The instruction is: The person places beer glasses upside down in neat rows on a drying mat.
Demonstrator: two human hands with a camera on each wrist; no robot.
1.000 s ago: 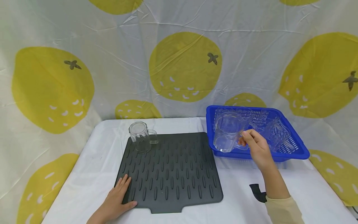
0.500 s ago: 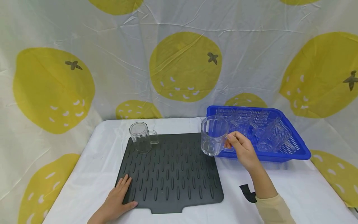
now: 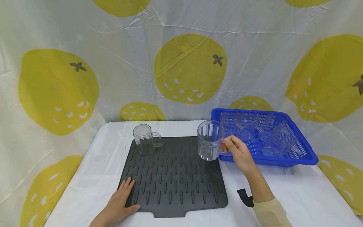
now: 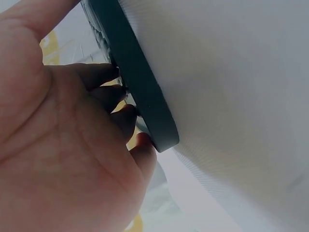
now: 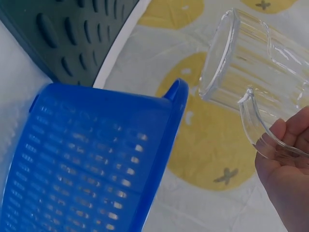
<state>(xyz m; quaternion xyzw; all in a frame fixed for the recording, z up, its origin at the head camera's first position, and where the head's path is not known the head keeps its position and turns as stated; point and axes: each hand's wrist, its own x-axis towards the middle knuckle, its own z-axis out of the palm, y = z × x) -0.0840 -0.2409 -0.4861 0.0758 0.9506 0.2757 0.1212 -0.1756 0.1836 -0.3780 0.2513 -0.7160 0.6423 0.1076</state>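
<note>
I have the right hand point(image 3: 240, 154) pinching the handle point(image 5: 252, 118) of a clear, faceted glass mug point(image 3: 210, 140), just to its left. The left hand point(image 3: 119, 199) lies spread on the black, ridged mat point(image 3: 173, 176). I'd keep both steady, clear of the blue plastic basket point(image 3: 272, 161) beyond the right.

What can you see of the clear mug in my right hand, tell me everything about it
The mug is clear and looks like glass, with faceted sides and a thick-looking base. Your right hand grips its curved, see-through handle, and nothing else seems to touch it. It appears roughly upright, mouth up, held in the air near the far right corner of the dark mat, beside the blue basket but apart from it.
</note>
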